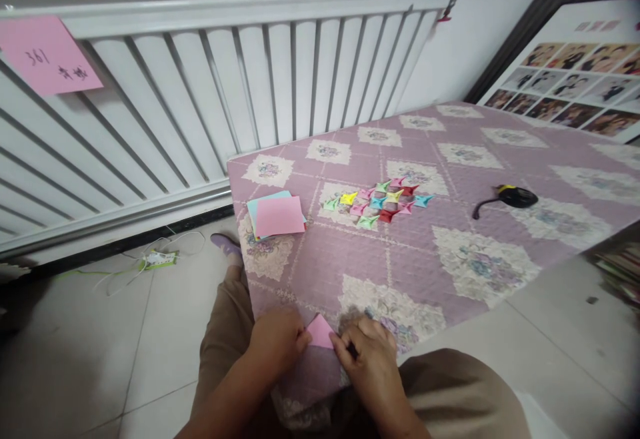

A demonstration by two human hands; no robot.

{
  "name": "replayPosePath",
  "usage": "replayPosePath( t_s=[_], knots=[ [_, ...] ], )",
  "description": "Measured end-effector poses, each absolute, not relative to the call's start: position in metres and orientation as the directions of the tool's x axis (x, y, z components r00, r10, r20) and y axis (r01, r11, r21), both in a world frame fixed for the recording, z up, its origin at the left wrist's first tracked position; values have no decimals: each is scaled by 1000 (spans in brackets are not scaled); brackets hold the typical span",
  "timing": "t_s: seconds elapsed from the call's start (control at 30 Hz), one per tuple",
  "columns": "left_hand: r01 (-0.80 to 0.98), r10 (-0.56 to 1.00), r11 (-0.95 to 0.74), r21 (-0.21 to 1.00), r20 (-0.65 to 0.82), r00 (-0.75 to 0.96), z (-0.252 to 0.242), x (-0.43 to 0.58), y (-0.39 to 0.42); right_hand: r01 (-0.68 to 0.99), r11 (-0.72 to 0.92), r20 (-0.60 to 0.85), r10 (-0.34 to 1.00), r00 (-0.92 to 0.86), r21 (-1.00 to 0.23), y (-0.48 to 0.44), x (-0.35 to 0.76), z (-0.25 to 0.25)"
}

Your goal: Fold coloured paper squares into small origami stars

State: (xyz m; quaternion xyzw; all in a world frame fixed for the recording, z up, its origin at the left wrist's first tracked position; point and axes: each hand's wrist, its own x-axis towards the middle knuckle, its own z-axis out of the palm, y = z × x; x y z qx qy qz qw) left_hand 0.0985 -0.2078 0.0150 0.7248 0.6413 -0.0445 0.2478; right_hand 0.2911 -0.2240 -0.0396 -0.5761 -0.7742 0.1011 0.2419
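Observation:
A pink paper (320, 332), folded to a point at its far end, lies near the table's front edge between my two hands. My left hand (280, 339) pinches its left corner between thumb and fingers. At the right corner, my right hand (367, 352) grips the paper with thumb and forefinger, the other fingers curled. Farther off to the left sits a stack of coloured paper squares (280, 216), pink on top with blue and other colours below. Several small folded paper pieces (377, 203) in green, yellow, pink, red and blue stand in rows on the cloth.
A purple flowered tablecloth (330, 262) covers the table. Black sunglasses (517, 196) rest toward the right. Behind stands a white radiator (300, 79) with a pink note (50, 56); a photo board (575, 72) leans at the right. A power strip (159, 259) with cables lies on the floor.

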Motion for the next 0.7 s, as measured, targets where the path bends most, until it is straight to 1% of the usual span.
replayPosePath(
  t_s=[0.2,0.37,0.47,0.57,0.63,0.7],
  knots=[
    [955,904,-93,281,-378,199,17,98,-206,842,289,229,952,-203,-456,-226,290,-38],
    [952,887,-128,277,-397,235,20,98,-204,821,350,281,929,-242,-450,-226,295,-36],
    [953,888,-132,272,-396,235,19,97,-203,823,406,360,894,-266,-398,-228,293,-30],
    [954,888,-134,269,-394,236,16,97,-204,789,523,433,823,-368,-322,-234,282,-24],
    [954,888,-138,267,-392,238,16,96,-204,753,595,452,774,-443,-281,-239,274,-25],
    [953,889,-142,268,-389,242,16,96,-204,745,620,461,751,-472,-247,-244,268,-30]
  ],
)
